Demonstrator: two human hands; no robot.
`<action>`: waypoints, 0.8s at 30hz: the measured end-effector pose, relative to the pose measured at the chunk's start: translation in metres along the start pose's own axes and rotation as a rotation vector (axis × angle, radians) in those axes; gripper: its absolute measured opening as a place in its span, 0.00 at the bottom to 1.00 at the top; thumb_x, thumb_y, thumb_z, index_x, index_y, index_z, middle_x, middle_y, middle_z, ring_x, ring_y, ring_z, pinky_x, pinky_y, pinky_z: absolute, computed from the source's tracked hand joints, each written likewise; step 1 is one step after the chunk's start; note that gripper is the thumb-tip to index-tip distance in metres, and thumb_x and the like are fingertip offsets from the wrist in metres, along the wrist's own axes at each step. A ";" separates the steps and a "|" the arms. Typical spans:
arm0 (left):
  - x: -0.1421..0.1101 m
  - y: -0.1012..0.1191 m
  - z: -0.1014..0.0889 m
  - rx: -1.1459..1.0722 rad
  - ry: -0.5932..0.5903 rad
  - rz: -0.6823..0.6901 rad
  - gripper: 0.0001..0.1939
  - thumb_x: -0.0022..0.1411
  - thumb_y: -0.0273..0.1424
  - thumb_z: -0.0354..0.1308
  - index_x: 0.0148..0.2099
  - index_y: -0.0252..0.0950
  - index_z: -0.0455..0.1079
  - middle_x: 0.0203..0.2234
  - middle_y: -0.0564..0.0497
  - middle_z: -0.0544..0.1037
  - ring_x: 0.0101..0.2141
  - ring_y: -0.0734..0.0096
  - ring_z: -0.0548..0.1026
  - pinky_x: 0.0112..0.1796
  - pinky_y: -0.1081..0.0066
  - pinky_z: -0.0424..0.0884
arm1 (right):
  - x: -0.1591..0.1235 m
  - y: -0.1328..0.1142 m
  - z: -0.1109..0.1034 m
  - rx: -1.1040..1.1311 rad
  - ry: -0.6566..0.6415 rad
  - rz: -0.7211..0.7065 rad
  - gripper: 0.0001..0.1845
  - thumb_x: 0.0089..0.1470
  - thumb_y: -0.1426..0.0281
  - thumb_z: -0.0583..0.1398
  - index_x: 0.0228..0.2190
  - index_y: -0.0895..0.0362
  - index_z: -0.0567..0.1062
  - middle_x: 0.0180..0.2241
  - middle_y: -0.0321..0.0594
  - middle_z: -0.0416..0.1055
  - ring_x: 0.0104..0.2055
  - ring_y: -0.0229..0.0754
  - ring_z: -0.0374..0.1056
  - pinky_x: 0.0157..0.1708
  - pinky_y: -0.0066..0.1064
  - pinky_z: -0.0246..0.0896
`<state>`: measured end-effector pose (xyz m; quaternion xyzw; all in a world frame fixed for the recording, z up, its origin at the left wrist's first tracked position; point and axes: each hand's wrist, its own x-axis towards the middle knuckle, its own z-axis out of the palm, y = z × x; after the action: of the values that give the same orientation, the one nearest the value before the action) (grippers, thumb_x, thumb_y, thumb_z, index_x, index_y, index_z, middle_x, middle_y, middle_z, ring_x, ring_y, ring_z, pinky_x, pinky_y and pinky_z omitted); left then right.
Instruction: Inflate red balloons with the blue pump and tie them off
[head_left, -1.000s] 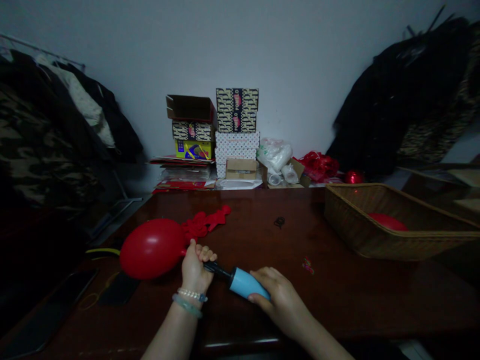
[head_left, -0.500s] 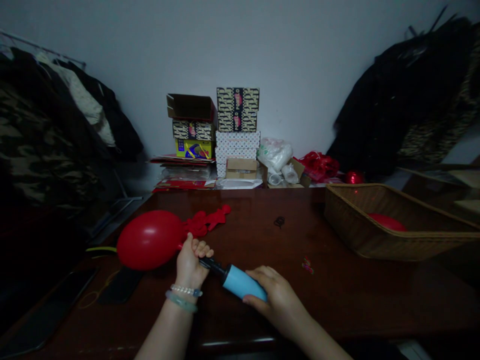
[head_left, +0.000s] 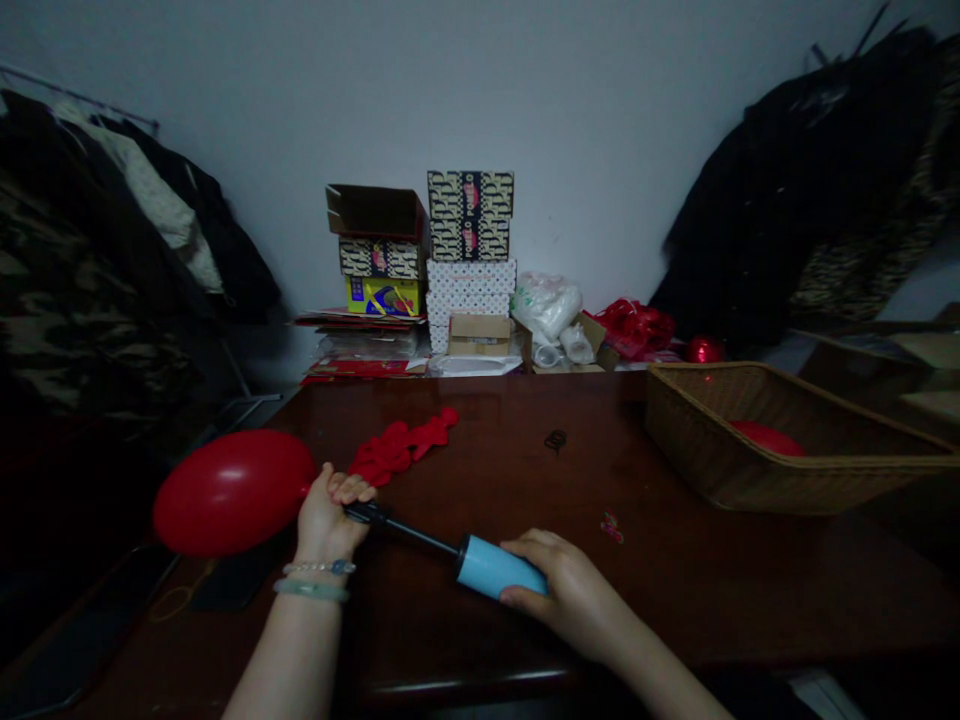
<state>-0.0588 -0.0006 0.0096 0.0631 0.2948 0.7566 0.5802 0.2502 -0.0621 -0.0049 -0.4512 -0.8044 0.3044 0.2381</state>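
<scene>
My left hand is closed around the black end of a balloon pump, with the neck of a red balloon at its thumb side. The balloon is blown up and juts out to the left. My right hand wraps the pump's light blue barrel. Between the hands a black rod shows, drawn well out of the barrel. Just beyond my left hand a heap of limp red balloons lies on the table.
On the right stands a wicker basket with a red balloon inside. Black bands and small coloured bits lie on the brown table. Stacked boxes stand at the back. Dark phone-like slabs lie at left.
My left hand has moved left with the balloon and the pump's black end. The right hand has barely shifted, and more of the rod now shows between them.
</scene>
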 end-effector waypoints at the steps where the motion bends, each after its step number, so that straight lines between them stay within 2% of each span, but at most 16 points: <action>1: 0.001 0.000 -0.001 0.000 -0.001 0.000 0.22 0.69 0.29 0.45 0.22 0.38 0.46 0.09 0.60 0.52 0.10 0.80 0.54 0.17 0.76 0.56 | 0.000 0.001 0.002 0.009 0.002 0.007 0.22 0.52 0.63 0.66 0.50 0.51 0.75 0.45 0.42 0.74 0.47 0.47 0.69 0.50 0.34 0.61; 9: -0.007 -0.012 0.008 -0.046 0.020 0.000 0.22 0.69 0.29 0.44 0.21 0.38 0.47 0.09 0.61 0.52 0.10 0.81 0.54 0.16 0.77 0.55 | 0.000 0.005 0.009 0.005 0.065 0.012 0.22 0.54 0.64 0.64 0.50 0.56 0.74 0.47 0.45 0.73 0.49 0.47 0.68 0.52 0.34 0.59; 14: -0.018 -0.034 0.017 -0.051 0.005 -0.064 0.22 0.69 0.28 0.46 0.21 0.37 0.47 0.10 0.61 0.51 0.10 0.82 0.53 0.16 0.77 0.54 | 0.001 -0.001 0.015 0.024 0.058 0.005 0.21 0.53 0.65 0.64 0.50 0.56 0.75 0.44 0.44 0.73 0.46 0.46 0.69 0.49 0.33 0.61; 20: -0.028 -0.064 0.023 -0.057 -0.028 -0.160 0.24 0.68 0.33 0.50 0.20 0.37 0.48 0.10 0.60 0.51 0.11 0.82 0.52 0.16 0.77 0.52 | 0.003 -0.005 0.026 0.080 0.060 0.032 0.21 0.54 0.64 0.64 0.49 0.56 0.75 0.44 0.45 0.73 0.46 0.47 0.69 0.47 0.33 0.61; 24: -0.033 -0.074 0.027 -0.034 -0.036 -0.181 0.25 0.67 0.35 0.51 0.19 0.37 0.48 0.10 0.61 0.50 0.11 0.83 0.52 0.16 0.76 0.52 | 0.003 -0.006 0.028 0.128 0.079 0.027 0.19 0.54 0.63 0.64 0.47 0.55 0.76 0.41 0.43 0.74 0.44 0.46 0.70 0.45 0.32 0.62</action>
<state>0.0259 -0.0095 0.0009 0.0397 0.2760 0.7046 0.6525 0.2264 -0.0694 -0.0203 -0.4575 -0.7670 0.3404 0.2941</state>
